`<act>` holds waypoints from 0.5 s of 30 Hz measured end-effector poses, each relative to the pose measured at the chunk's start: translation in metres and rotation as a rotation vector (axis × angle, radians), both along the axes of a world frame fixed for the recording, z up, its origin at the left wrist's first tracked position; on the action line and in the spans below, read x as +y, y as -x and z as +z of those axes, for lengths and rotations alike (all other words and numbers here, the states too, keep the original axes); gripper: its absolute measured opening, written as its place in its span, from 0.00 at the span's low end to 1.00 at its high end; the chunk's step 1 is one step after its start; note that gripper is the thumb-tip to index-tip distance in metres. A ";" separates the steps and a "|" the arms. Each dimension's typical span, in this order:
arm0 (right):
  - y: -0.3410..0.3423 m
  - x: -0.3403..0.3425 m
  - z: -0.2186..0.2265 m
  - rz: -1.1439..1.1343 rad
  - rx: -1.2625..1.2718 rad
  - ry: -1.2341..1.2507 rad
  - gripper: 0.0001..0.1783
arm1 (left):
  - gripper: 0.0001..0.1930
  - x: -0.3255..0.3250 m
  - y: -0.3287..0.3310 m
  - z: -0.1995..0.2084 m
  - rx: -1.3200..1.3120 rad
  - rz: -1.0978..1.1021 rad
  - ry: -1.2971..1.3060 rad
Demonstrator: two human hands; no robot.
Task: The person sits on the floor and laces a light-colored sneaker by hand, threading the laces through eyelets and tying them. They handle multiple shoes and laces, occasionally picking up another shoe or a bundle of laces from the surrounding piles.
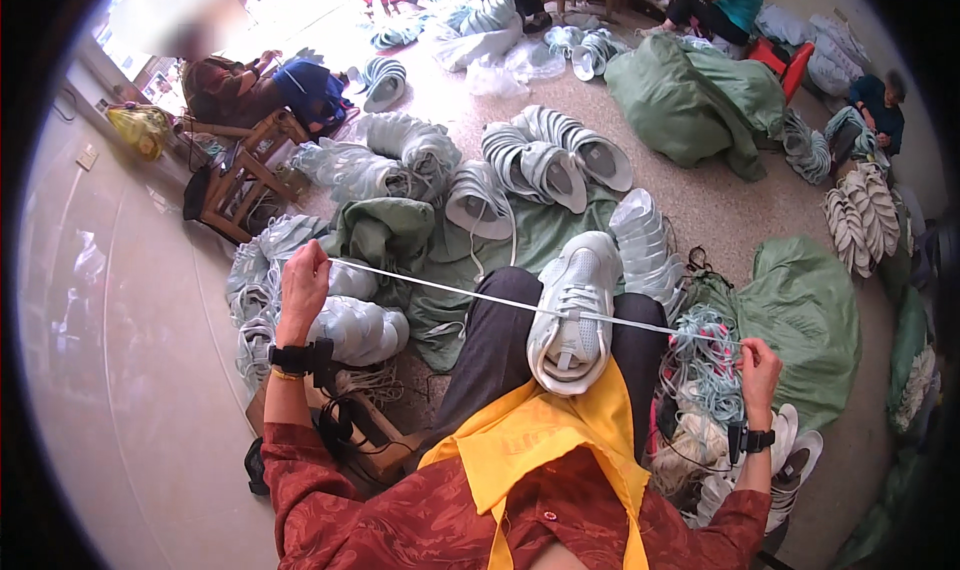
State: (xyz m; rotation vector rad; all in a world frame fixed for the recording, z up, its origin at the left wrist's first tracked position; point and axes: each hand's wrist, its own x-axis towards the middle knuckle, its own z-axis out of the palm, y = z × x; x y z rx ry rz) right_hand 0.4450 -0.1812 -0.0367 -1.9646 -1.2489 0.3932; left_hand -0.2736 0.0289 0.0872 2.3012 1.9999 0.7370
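Far L: pale glossy wall (130,370). Upper L: seated person (225,88), wooden chair (240,192) just below in frame. L of ctr: L hand (304,272), fingers clenched on one end of a pale shoelace (430,283); black wrist strap (293,358) below; nested white shoe uppers (362,330) near the wrist. Lace runs taut, sloping down L to R across mid-frame. Upper ctr: further rows of nested grey-white uppers (535,160), on & beside a green cloth (432,315). Ctr, slightly R: white sneaker (577,270) on the lap, collar opening twd bottom of frame, btwn dark-trousered knees (495,315), partly on yellow apron (540,435); lace crosses its upper (threaded or merely laid over: can't tell). R of ctr: heap of pale-blue laces (712,380), green sack (805,320) adjacent. R hand (760,370): thumb & fingers pinching lace's other end, just beside heap; black strap at wrist. Upper R: larger green sack (690,100), seated person in teal top (737,8). Far R: stacked cream uppers (862,215).
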 end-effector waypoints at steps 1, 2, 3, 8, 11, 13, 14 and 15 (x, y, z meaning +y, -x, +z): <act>-0.002 0.000 0.000 -0.009 0.015 -0.005 0.05 | 0.05 0.002 0.005 0.000 -0.005 0.013 0.005; -0.004 0.000 -0.001 -0.016 0.011 0.004 0.05 | 0.05 0.003 0.010 0.000 -0.009 0.027 0.010; -0.006 0.000 -0.002 -0.024 0.024 0.004 0.05 | 0.05 0.005 0.013 0.002 -0.011 0.040 0.013; -0.018 0.000 -0.004 -0.029 0.022 0.022 0.05 | 0.04 0.000 0.012 0.003 -0.105 0.008 0.020; -0.016 0.007 -0.008 -0.004 0.026 0.012 0.05 | 0.05 0.001 0.014 0.009 -0.107 -0.036 0.043; -0.018 0.007 -0.011 0.018 0.030 0.022 0.06 | 0.06 0.006 0.017 0.002 -0.112 -0.071 0.044; -0.020 0.009 -0.012 0.039 -0.003 0.026 0.06 | 0.06 0.008 0.019 0.001 -0.113 -0.088 0.045; -0.021 0.009 -0.010 0.039 -0.005 0.034 0.06 | 0.06 0.008 0.016 0.002 -0.122 -0.077 0.086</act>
